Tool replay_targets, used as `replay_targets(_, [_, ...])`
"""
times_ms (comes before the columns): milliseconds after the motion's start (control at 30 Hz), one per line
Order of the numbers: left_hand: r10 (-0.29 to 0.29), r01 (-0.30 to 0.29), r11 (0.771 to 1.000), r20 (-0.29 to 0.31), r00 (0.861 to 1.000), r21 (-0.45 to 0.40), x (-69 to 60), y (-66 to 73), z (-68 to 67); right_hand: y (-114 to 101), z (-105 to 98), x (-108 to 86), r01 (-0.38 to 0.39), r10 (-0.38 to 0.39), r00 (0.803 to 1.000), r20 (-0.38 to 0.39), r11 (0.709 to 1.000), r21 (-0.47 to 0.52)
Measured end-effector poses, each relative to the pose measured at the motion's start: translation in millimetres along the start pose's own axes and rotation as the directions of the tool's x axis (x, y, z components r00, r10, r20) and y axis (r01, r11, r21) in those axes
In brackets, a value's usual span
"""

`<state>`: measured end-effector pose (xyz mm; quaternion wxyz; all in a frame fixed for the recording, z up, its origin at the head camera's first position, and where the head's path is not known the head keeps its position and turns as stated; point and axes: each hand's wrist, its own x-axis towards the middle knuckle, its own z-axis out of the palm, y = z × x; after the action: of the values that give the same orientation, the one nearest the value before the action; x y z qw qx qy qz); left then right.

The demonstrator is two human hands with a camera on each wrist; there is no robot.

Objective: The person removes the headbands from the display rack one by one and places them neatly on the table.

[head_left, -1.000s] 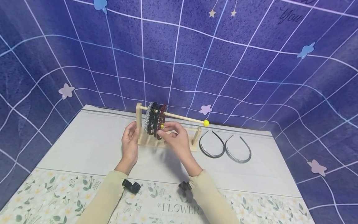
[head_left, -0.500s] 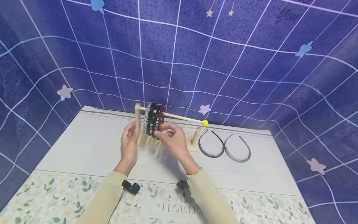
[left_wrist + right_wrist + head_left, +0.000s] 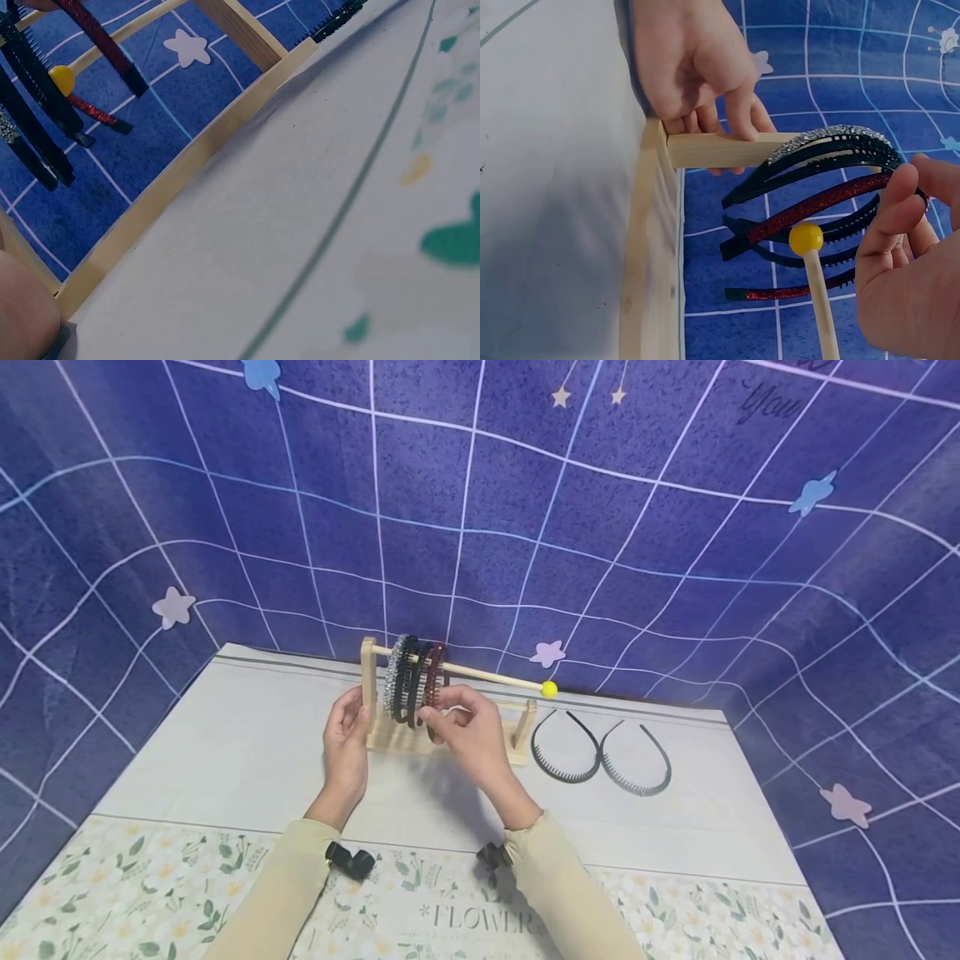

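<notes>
Left hand: one, left of centre, fingers wrapped round the upright post of the wooden rack.
Hung headbands: one silver, several black (overlapped, exact count unclear), one red; all over one rod, mid-frame.
Right hand: one, centre; thumb and forefinger pinch the red, which lies at the fingertips; silver and black left of it.
Yellow ball: one, rod's right end.
Loose headbands: two, right of centre, side by side on table; black, then grey.

We see a white table with a flower-printed front border. On it stands a wooden rack, and near this, a black headband and a grey headband lie side by side.
</notes>
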<state>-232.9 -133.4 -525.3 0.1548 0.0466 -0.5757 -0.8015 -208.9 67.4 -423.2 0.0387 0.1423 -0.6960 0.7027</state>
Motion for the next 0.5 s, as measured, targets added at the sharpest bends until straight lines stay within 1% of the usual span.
replay_targets(200, [0.011, -0.011, 1.000, -0.008, 1.000, -0.020, 0.0, -0.2, 0.2, -3.6, -4.1, 1.1, 0.004, -0.004, 1.000, -0.019, 1.000, -0.016])
replay_targets(500, [0.012, -0.012, 1.000, -0.012, 1.000, -0.023, 0.5, -0.4, 0.2, -14.1, -9.0, 0.9, 0.013, -0.011, 0.998, -0.069, 0.999, 0.032])
